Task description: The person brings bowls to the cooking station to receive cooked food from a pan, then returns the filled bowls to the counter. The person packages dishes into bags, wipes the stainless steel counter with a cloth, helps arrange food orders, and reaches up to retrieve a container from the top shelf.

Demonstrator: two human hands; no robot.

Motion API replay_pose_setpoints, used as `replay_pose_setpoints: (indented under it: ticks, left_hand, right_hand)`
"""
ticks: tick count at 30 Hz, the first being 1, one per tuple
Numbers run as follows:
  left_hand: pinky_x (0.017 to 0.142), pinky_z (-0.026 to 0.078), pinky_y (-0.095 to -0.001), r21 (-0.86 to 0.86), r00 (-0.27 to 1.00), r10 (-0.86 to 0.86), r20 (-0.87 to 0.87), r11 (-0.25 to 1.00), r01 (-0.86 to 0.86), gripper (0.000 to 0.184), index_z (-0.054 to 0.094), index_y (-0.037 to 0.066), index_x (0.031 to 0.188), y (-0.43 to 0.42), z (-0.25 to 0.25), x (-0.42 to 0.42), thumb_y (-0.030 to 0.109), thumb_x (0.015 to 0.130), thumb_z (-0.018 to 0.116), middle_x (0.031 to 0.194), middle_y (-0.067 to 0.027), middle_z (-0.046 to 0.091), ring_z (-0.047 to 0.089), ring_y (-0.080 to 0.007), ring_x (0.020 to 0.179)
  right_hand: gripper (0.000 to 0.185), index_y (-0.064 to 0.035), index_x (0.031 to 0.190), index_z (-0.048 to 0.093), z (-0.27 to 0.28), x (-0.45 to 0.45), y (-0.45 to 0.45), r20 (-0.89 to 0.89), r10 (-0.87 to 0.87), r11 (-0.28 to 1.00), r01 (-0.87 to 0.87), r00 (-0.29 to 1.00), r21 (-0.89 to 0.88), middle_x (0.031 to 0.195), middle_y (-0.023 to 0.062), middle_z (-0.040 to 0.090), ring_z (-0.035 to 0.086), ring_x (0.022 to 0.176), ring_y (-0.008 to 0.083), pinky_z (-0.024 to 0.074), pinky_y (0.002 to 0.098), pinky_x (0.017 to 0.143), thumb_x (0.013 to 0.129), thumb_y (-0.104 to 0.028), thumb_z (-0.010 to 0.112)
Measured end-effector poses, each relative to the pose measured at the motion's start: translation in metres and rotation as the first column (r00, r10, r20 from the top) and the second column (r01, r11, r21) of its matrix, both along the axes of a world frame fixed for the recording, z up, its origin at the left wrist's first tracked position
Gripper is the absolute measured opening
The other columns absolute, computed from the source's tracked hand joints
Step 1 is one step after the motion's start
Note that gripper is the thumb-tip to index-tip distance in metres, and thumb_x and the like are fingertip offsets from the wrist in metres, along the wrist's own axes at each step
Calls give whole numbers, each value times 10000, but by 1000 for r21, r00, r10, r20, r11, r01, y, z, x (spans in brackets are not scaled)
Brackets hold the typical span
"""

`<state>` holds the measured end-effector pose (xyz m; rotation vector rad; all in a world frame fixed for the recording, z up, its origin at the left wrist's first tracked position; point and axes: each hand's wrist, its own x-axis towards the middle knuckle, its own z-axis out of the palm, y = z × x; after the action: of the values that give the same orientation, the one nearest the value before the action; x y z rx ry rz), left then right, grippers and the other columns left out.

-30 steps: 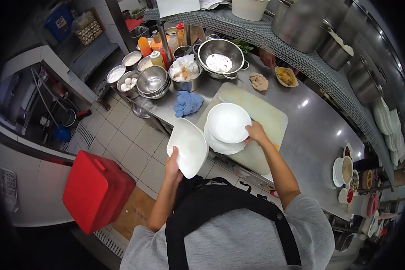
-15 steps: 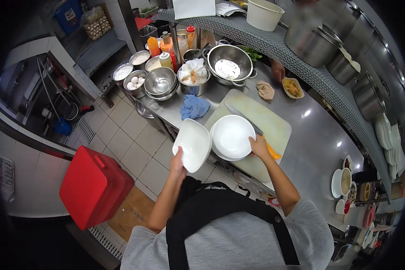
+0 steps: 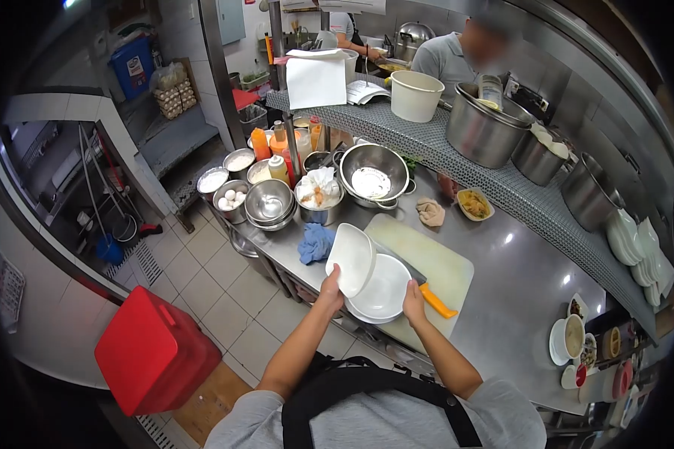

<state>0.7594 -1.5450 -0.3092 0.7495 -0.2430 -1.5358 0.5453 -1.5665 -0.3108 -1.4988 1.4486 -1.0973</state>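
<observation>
Since half a second ago, the angular white dish (image 3: 351, 258) is moving inward across the round white bowl (image 3: 389, 288); whether they are touching cannot be told. Your left hand (image 3: 332, 288) is gripping the dish's near-left rim; your right hand (image 3: 414, 301) is gripping the bowl's right rim, over the cutting board's (image 3: 449, 266) near edge, beside the orange-handled knife (image 3: 437, 301). Both pieces are looking stiff, smooth and chippable, probably slippery when wet, so rims pinched thumb-over are seeming safest. Farther out, the blue bin (image 3: 133, 84) is carrying a label (image 3: 135, 66) too small to read.
</observation>
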Motion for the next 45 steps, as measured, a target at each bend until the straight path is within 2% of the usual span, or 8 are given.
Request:
replay_pose_setpoints:
  ticks: [6, 9, 11, 20, 25, 36, 42, 45]
  left_hand:
    - [915, 380, -401, 127, 965, 260, -20, 958, -255, 503, 344, -39, 1227, 36, 37, -11, 345, 906, 384, 1200, -160, 465, 471, -285, 1080]
    - [888, 408, -409, 155, 913, 405, 46, 900, -407, 496, 346, -49, 1220, 62, 50, 9, 335, 909, 380, 1184, -172, 474, 491, -291, 1054]
    - [881, 414, -405, 167, 881, 470, 51, 866, -471, 496, 348, -57, 1215, 85, 61, 29, 330, 908, 384, 1176, -178, 477, 498, -288, 1045]
    - [915, 379, -390, 197, 666, 737, 118, 640, -743, 509, 352, -74, 1203, 198, 72, 161, 341, 910, 374, 1184, -195, 465, 475, -288, 1074]
    - [905, 387, -385, 219, 424, 881, 212, 380, -899, 489, 343, -52, 1217, 241, 78, 234, 328, 912, 378, 1179, -182, 470, 479, -273, 1072]
    - [948, 344, -394, 99, 69, 994, 87, 60, -993, 537, 318, -6, 1263, 321, 117, 431, 368, 890, 418, 1243, -152, 426, 436, -274, 1116]
    - [966, 328, -448, 92, -369, 908, 197, -392, -916, 516, 280, -5, 1280, 381, 20, 517, 355, 915, 340, 1266, -174, 382, 403, -318, 1138]
    - [813, 468, -423, 190, -474, 757, 450, -599, -777, 526, 358, -85, 1202, 415, -62, 536, 349, 907, 376, 1167, -213, 465, 524, -323, 989]
  right_hand:
    - [372, 41, 1071, 493, -1, 10, 7, 32, 18, 1000, -18, 999, 15, 967, 188, 578, 547, 933, 279, 397, 325, 827, 909, -263, 351]
    - [524, -7, 1257, 353, 18, 35, 19, 424, 115, 962, -208, 898, 178, 1241, 171, 430, 434, 1120, 273, 318, 324, 954, 896, -386, 363]
    - [475, -23, 1224, 389, 28, 56, 28, 856, -42, 672, -619, 516, 406, 1226, 152, 441, 420, 1133, 269, 339, 343, 941, 891, -362, 370]
    - [579, -36, 1227, 388, 42, 227, 82, 899, 15, 251, -872, 438, 421, 1220, 134, 454, 447, 1118, 264, 362, 390, 943, 874, -490, 328]
    - [299, -36, 1144, 472, 8, 352, 97, 832, 204, 257, -849, 515, 462, 1047, 115, 568, 579, 923, 238, 497, 353, 771, 873, -148, 416]
    - [294, 51, 1078, 490, 76, 602, 97, 856, 277, 31, -895, 435, 445, 980, 170, 577, 608, 833, 257, 529, 353, 696, 859, -127, 407]
    - [271, 40, 1062, 491, 120, 734, 92, 884, 303, -6, -927, 357, 376, 945, 158, 581, 610, 795, 240, 532, 339, 657, 865, -124, 405]
    - [261, 20, 1074, 490, 122, 793, 83, 905, 323, -105, -939, 279, 327, 942, 148, 582, 608, 796, 227, 529, 331, 658, 862, -117, 422]
